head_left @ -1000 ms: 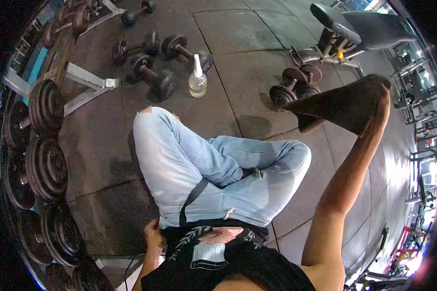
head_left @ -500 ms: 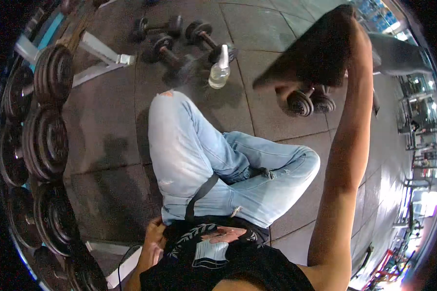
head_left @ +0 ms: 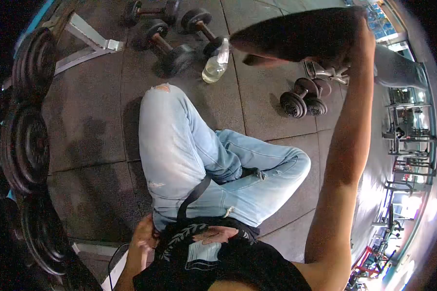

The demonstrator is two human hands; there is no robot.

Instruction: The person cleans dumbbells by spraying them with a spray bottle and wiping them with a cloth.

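My right hand [head_left: 365,41] is at the end of my outstretched arm, closed on a dark cloth [head_left: 301,36] that hangs and spreads to the left. The cloth covers most of my fingers. Its left end is close to the top of a clear bottle [head_left: 212,72] with pale yellow liquid and a whitish upper part, which stands on the floor. Below the cloth lie small dumbbells [head_left: 294,104]. My left hand [head_left: 143,234] rests low beside my hip, against the jeans [head_left: 175,140]; its fingers are partly hidden and blurred.
Several larger dumbbells [head_left: 172,57] lie on the dark floor mats [head_left: 90,131] beyond my bent knee. Weight plates [head_left: 26,145] line the left side, near a white metal rack foot [head_left: 90,36]. A grey padded bench [head_left: 398,68] and gym machines [head_left: 410,140] stand at the right.
The cloth has swung up and to the left, uncovering more of the small dumbbells. My right arm stays stretched out. The view has shifted slightly; my left hand remains by my hip.
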